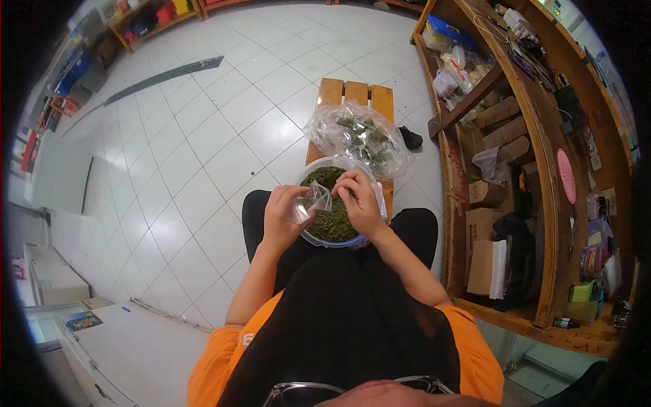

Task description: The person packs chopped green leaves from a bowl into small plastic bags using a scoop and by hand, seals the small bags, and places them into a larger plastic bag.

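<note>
The little clear bag (320, 197) is in my left hand (279, 213), over the left side of a round bowl (349, 163). My left fingers and thumb are pinched on the bag. My right hand (361, 202) is just to the right of it, over the bowl too, with its fingers bent in. I cannot tell if my right fingertips hold some green bits, touch the bag or hold nothing. My two hands are near each other but apart.

Lots of green bits (333, 227) lie in the bowl, below my hands. The bowl is between my black knees (415, 234), at the near end of a wooden bench (330, 91). Past the bowl, on the bench, sits a big clear bag (320, 130) with more green stuff in it. Something small and black (409, 138) is on the floor (203, 146), right of the big bag. The floor has pale tiles. Far to my right is a wooden shelf (450, 197), full of boxes and bags. A pink oval thing (566, 176) is there too.
</note>
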Demonstrator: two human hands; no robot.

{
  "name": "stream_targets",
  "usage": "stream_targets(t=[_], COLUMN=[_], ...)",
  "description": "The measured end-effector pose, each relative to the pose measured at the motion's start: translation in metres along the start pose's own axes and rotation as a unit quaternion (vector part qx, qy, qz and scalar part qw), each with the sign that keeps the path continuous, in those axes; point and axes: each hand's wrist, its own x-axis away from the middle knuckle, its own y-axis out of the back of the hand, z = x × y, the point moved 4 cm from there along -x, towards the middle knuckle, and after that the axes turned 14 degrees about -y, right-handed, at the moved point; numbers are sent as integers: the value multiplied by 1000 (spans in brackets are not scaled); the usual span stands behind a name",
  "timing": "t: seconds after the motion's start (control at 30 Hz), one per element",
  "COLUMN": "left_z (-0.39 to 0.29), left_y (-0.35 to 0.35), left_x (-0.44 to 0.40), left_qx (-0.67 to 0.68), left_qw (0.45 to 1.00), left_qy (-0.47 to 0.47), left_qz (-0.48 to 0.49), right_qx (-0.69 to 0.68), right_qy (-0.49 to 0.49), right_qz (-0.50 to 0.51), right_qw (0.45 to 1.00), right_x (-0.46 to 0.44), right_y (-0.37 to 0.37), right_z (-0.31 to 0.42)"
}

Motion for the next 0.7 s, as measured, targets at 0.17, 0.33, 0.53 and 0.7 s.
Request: stream_targets(t=[0.17,0.33,0.53,0.7], left_z=[4,9,2,-9], left_y=[-5,-4,-12,-18], left_x=[4,10,9,7], left_qx=[28,18,-20,-64], left_qw=[999,999,999,996], left_qy=[24,37,-2,-41], left_qz=[-23,-23,36,46], right_qx=[35,26,146,130], right_qy=[-34,-76,67,9], right_qz=[32,73,111,89], right_qw=[998,994,981,987], right_x=[-5,-5,2,4], right_y=[-4,0,-14,-16], right_z=[-3,2,4,3])
